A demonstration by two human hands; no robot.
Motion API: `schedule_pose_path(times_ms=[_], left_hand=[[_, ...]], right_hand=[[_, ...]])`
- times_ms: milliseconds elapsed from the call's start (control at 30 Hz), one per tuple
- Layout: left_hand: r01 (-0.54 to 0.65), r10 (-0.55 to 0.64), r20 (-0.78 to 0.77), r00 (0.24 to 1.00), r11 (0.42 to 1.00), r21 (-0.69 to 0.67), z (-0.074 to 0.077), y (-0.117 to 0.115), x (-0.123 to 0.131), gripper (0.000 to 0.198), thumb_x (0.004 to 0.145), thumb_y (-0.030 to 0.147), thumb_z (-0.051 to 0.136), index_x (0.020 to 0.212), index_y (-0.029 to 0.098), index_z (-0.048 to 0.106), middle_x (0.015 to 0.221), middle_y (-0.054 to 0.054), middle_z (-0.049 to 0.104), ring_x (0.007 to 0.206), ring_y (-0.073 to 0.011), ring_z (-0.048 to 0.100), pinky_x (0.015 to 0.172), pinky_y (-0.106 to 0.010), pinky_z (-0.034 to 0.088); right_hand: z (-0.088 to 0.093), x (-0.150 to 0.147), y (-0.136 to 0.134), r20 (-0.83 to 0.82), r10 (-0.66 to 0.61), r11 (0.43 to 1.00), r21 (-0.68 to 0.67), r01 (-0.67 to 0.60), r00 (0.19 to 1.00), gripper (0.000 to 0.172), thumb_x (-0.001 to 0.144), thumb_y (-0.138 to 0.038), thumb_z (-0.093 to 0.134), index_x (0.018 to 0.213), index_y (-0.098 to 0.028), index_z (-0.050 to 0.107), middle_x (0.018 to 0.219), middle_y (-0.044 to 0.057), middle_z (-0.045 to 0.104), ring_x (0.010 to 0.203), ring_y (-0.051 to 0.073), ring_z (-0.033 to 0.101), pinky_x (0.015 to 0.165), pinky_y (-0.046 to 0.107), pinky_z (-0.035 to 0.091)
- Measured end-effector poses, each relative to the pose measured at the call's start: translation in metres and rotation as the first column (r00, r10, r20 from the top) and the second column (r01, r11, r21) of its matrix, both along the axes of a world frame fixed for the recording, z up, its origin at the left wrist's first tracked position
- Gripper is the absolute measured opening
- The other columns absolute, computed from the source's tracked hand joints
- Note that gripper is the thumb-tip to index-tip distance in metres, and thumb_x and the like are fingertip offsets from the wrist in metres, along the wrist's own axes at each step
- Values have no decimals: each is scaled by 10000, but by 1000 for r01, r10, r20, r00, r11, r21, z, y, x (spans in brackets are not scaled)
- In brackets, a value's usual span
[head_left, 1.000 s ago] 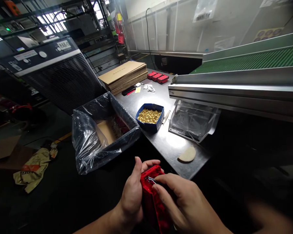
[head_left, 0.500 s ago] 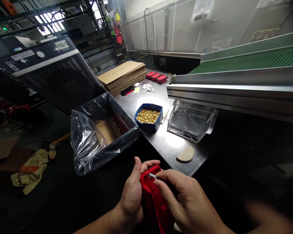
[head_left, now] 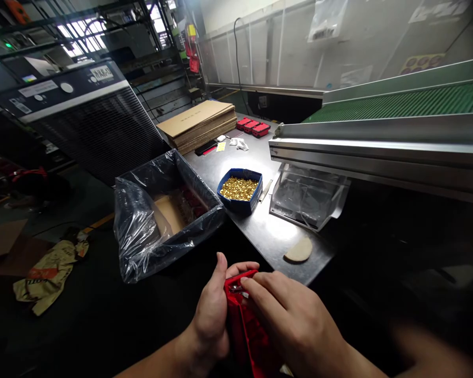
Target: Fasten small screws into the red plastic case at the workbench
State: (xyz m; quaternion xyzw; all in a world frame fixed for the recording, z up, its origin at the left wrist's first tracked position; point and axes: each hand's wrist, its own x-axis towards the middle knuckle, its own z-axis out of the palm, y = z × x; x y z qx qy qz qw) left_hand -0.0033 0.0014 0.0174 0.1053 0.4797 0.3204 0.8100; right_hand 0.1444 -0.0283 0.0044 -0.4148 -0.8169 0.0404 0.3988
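My left hand (head_left: 211,315) is wrapped round the side of a red plastic housing (head_left: 236,317), thumb pointing up along its near corner. The housing is tilted, with its open hollow side towards my right hand (head_left: 295,315). The fingers of that hand are bent together over the upper end of the hollow, on a small silvery metal part (head_left: 235,288) lying just inside the rim. My right thumb and much of the housing's inside are hidden behind the fingers.
Beyond my hands, a blue bin (head_left: 242,206) of small brass-coloured parts and a beige pad (head_left: 298,250) rest on the metal table (head_left: 256,231). To the left is a plastic-lined crate (head_left: 134,231). Cardboard sheets (head_left: 199,123), red cases (head_left: 253,126) and a green conveyor (head_left: 410,100) lie farther back.
My right fingers have moved forward and down over the housing's end. The silvery part, pinched at the opening before, now sits lower inside the rim. My left hand keeps its hold.
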Motion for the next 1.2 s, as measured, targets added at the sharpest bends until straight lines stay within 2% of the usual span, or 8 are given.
schedule_pose_path(times_ms=[233, 467, 633, 800, 900, 1000, 1067, 1200], left_hand=[[-7, 7, 26, 1000, 1000, -23, -2, 0, 0, 659, 967, 683, 349, 1087, 108, 648, 961, -163, 728, 847, -262, 723, 817, -362, 560], [-82, 91, 135, 987, 994, -74, 0, 5, 0, 679, 962, 704, 333, 1058, 113, 651, 902, -157, 731, 779, -264, 720, 751, -354, 557], [-73, 128, 283, 950, 978, -197, 5, 3, 3, 685, 867, 798, 456, 949, 143, 636, 970, -167, 728, 932, -329, 711, 855, -444, 568], [-108, 116, -71, 991, 988, 109, -7, -4, -2, 721, 823, 792, 565, 1183, 171, 631, 1215, -144, 676, 1254, -320, 586, 1040, -387, 496], [141, 184, -400, 898, 741, 657, -11, -4, -12, 829, 672, 799, 721, 1221, 179, 676, 1303, -138, 650, 1312, -330, 540, 1116, -327, 433], [541, 201, -567, 799, 170, 823, -7, 0, -19, 807, 594, 629, 891, 1252, 212, 680, 1222, -112, 714, 1175, -306, 649, 1207, -378, 363], [639, 210, -614, 761, -79, 765, -3, 3, -19, 790, 637, 540, 909, 1310, 258, 607, 1143, -55, 748, 1071, -241, 705, 1232, -401, 347], [685, 248, -649, 719, -97, 722, -3, 3, -16, 784, 700, 602, 847, 1356, 319, 524, 1158, -1, 745, 1157, -214, 688, 1220, -368, 392]], right_hand=[[2, 5, 3, 21, -11, 996, 91, 9, 1000, 216, 938, -85, 499, 1078, -46, 658, 872, 139, 735, 716, 228, 666, 575, 355, 569], [9, 18, 2, -351, -109, 980, -195, 41, 930, 178, 1026, -244, 462, 1178, -248, 555, 945, 22, 693, 833, 119, 659, 744, 234, 553], [-12, 8, -8, -442, 26, 999, -28, -43, 897, 237, 1048, -343, 327, 1106, -211, 514, 771, 34, 622, 724, 179, 632, 699, 339, 545], [-11, 2, -9, -659, -271, 865, -487, -123, 702, 253, 1056, -397, 348, 1004, -240, 539, 712, -25, 557, 578, 114, 517, 543, 252, 430], [-5, 2, 1, -751, -474, 734, -625, -265, 460, 383, 1030, -533, 376, 843, -224, 504, 655, -43, 438, 563, 113, 406, 517, 261, 369], [-4, 3, 10, -770, -523, 689, -634, -351, 366, 422, 987, -587, 460, 777, -224, 500, 690, -31, 443, 607, 125, 398, 563, 277, 395], [-6, 3, 11, -758, -563, 657, -653, -377, 330, 412, 975, -590, 490, 789, -224, 530, 695, -31, 473, 623, 128, 409, 597, 279, 409], [-7, 5, 10, -742, -600, 623, -668, -406, 300, 449, 940, -640, 524, 781, -221, 550, 676, -40, 486, 617, 121, 417, 608, 278, 401]])
